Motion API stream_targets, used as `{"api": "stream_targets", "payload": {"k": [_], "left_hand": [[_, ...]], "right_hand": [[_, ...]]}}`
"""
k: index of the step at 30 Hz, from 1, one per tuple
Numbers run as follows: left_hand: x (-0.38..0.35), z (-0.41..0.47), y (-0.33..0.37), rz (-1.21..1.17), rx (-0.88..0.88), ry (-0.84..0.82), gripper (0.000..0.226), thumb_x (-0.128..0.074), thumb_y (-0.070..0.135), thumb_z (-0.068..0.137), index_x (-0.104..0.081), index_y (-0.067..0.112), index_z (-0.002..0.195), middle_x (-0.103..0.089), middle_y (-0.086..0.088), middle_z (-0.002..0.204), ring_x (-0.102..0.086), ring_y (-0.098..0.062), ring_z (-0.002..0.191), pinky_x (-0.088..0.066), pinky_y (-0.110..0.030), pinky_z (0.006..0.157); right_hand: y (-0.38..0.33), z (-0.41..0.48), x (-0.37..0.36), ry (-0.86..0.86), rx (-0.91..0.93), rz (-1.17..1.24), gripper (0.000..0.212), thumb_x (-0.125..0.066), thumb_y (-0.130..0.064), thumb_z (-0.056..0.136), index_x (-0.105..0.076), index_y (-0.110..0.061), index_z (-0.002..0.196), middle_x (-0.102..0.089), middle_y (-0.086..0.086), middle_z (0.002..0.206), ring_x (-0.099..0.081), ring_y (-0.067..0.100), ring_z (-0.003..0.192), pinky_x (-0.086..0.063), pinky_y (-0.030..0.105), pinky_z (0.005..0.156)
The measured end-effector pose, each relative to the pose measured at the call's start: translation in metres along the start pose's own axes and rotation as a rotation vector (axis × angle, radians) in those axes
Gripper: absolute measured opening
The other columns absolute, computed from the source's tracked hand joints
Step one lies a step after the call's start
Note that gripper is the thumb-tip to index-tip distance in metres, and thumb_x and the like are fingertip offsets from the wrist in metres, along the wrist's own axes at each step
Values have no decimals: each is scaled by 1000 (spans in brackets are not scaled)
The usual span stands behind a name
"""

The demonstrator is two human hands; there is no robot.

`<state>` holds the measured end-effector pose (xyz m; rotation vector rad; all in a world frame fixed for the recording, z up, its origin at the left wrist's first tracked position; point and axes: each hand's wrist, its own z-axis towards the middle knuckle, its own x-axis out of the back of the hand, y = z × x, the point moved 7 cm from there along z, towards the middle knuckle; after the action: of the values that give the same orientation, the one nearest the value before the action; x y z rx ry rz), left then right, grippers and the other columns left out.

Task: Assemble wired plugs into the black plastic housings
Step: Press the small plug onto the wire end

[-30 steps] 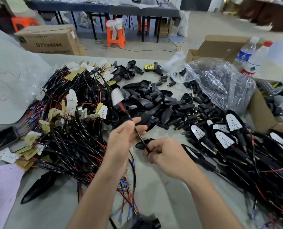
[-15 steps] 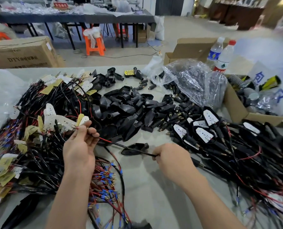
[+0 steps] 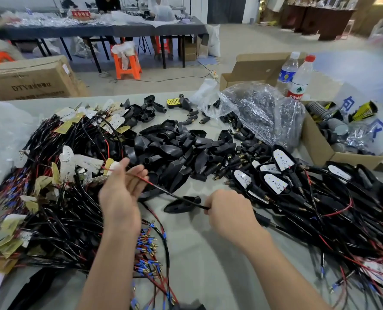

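Observation:
A black plastic housing (image 3: 181, 204) hangs on a black-and-red wire (image 3: 163, 190) stretched between my hands above the table. My right hand (image 3: 228, 211) pinches the wire's black end just right of the housing. My left hand (image 3: 121, 189) has its fingers spread and relaxed, and the red part of the wire runs across them. A heap of empty black housings (image 3: 175, 148) lies behind my hands. To the left lies a tangle of wired plugs (image 3: 51, 198) with white and yellow boards. Finished assemblies (image 3: 298, 193) pile up on the right.
A crumpled clear plastic bag (image 3: 260, 110) holds small black connectors at the back. A cardboard box (image 3: 320, 142) with parts stands at the far right, two water bottles (image 3: 295, 74) behind it. Loose blue-tipped wire ends (image 3: 148, 253) lie between my forearms on the grey table (image 3: 208, 265).
My hands have pulled apart, drawing the wire through the housing. My left hand moved left and up, then loosened its pinch and opened its fingers. My right hand keeps its grip.

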<state>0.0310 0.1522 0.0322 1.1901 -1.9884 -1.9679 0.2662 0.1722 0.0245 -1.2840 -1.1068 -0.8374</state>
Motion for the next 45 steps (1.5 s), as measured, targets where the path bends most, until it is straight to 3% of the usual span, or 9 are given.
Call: {"api": "stream_targets", "payload": {"k": [4, 10, 16, 21, 24, 28, 32, 40, 45], "left_hand": [[-46, -26, -22, 247, 16, -247, 24, -48, 17, 110, -63, 23, 127, -79, -2, 105, -76, -11, 97, -60, -25, 85], [-31, -7, -4, 179, -15, -137, 31, -52, 12, 108, -76, 7, 89, -72, -5, 72, -69, -17, 68, -60, -26, 70], [-36, -12, 1, 209, -98, -118, 31, -50, 8, 107, -71, 7, 84, -59, 0, 57, -54, -14, 50, -58, -27, 67], [-59, -28, -2, 266, -77, -288, 30, -48, 10, 109, -73, 6, 92, -72, -7, 70, -69, -18, 61, -59, -25, 67], [-62, -28, -11, 247, 29, -407, 35, -43, 23, 112, -74, 8, 111, -81, -7, 99, -78, -16, 92, -60, -21, 78], [-34, -16, -31, 899, -103, -419, 29, -61, 26, 102, -71, 26, 129, -74, 7, 125, -68, -7, 114, -51, -23, 100], [-21, -27, -62, 1536, -258, -510, 46, -72, 30, 84, -67, 40, 129, -68, 13, 119, -61, -20, 113, -49, -33, 92], [-22, -23, -54, 1302, -289, -553, 46, -82, 9, 70, -80, 35, 107, -67, 10, 95, -59, -17, 98, -49, -34, 85], [-21, -21, -37, 1196, -330, -519, 46, -87, 10, 70, -81, 34, 108, -70, 19, 103, -61, 0, 99, -39, -4, 83]], "right_hand": [[-18, -3, -8, -10, 73, 133, 21, -56, -15, 82, -69, -24, 95, -70, 2, 82, -66, 31, 85, -43, 30, 64], [-18, -23, -32, -146, 166, 98, 14, -57, -27, 83, -66, -18, 90, -68, 3, 79, -65, 34, 85, -49, 32, 66], [-25, -22, -11, -179, 180, 308, 8, -69, -27, 82, -74, -25, 88, -74, -5, 77, -66, 9, 71, -55, 28, 70], [-56, -25, -8, -362, 216, 741, 3, -72, -19, 79, -71, -17, 78, -72, 7, 70, -55, 11, 52, -45, 27, 55], [-47, -18, -3, -304, 197, 794, 14, -70, -12, 85, -69, -18, 72, -69, 3, 60, -55, 11, 49, -44, 22, 54], [-5, 4, 30, -4, 80, 1078, 24, -59, 0, 93, -65, -11, 73, -65, 2, 60, -55, 9, 50, -40, 14, 48], [12, 18, 45, 89, 63, 1091, 22, -53, -1, 96, -64, -12, 80, -67, 5, 65, -60, 17, 58, -44, 22, 52], [-2, 34, 43, 161, 100, 988, 17, -52, 0, 97, -62, -5, 83, -67, 2, 60, -65, 20, 58, -53, 29, 57], [-15, 28, 26, 95, 172, 742, 18, -56, -6, 96, -61, -17, 82, -69, 2, 67, -68, 17, 63, -58, 43, 72]]}}
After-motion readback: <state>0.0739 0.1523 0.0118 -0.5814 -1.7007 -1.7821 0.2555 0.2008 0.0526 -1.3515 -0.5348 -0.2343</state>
